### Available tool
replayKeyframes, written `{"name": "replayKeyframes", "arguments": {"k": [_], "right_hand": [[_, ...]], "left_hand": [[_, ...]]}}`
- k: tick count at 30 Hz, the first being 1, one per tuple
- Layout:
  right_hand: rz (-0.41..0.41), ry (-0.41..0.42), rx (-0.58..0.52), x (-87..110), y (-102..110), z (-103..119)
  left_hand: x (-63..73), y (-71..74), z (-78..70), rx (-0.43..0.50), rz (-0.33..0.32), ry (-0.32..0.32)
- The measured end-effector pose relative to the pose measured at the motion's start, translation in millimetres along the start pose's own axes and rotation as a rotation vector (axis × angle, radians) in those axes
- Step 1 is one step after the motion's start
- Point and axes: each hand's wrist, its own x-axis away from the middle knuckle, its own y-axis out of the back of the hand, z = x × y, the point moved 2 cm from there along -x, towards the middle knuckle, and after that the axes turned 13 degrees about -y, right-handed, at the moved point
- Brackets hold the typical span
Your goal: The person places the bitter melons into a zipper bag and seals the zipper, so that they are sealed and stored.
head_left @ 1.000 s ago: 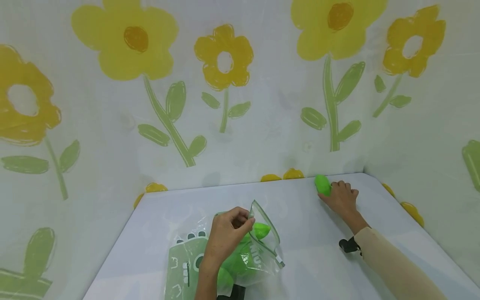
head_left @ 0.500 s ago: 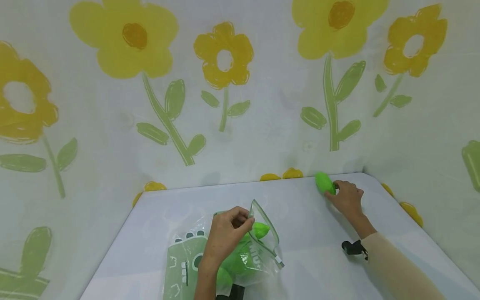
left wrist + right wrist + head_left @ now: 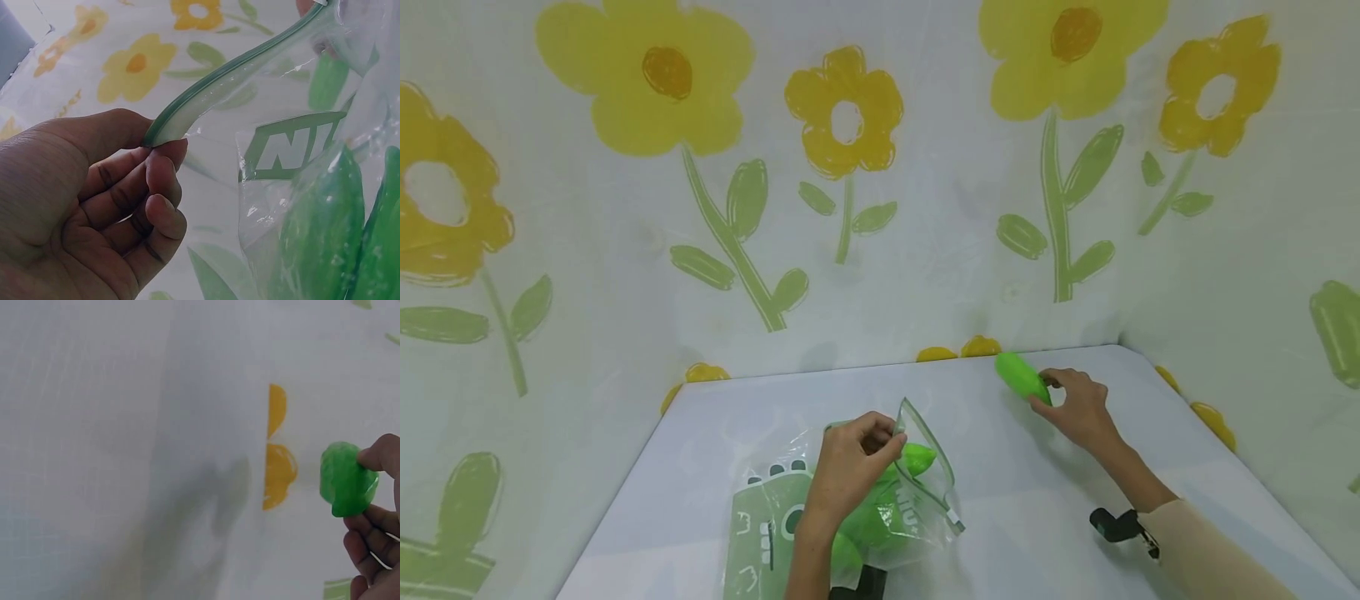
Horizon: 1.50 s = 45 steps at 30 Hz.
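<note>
In the head view my left hand pinches the open rim of a clear zip bag with a green cartoon print. The left wrist view shows thumb and forefinger on the bag's green zip strip. Inside the bag lie several bright green toy pieces, partly hidden by print and hand. To the right, my right hand holds a long green toy cucumber by its near end, raised over the table. In the right wrist view the cucumber sits between thumb and fingertips.
The white table ends at a back edge against a fabric wall printed with yellow flowers. Side walls stand at left and right. A white slider hangs at the bag mouth's right end.
My right hand has lifted the toy cucumber off the table's back area and carried it left, turning it. My left hand stays at the bag rim.
</note>
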Motion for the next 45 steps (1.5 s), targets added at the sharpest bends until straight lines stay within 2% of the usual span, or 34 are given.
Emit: {"name": "replayKeyframes", "arguments": {"k": [5,11,19,29,34,38,45], "right_hand": [[-0.011,0.057,-0.013,11.2,5.1,11.6],[0.023,0.111,-0.041,28.5,9.9,26.6],[0.009,0.247,-0.089,47.3,14.7,43.7],[0.112,0.292,-0.151,68.6,16.3,59.1],[0.165,0.34,-0.169,79.0,17.3,73.3],[0.223,0.378,-0.17,83.4,14.9,84.1],[0.261,0.396,-0.181,89.6,11.4,90.9]], "left_hand": [[0.1,0.3,0.6,0.004,-0.004,0.002],[0.7,0.2,0.5,0.005,0.003,0.002],[-0.3,0.8,-1.2,-0.006,0.004,-0.011],[0.8,-0.7,-1.8,-0.009,0.01,-0.007],[1.2,0.2,-2.5,-0.012,0.011,-0.01],[0.6,1.5,-3.3,-0.017,0.005,-0.019],[2.0,0.4,-3.1,-0.016,0.006,-0.016]]}}
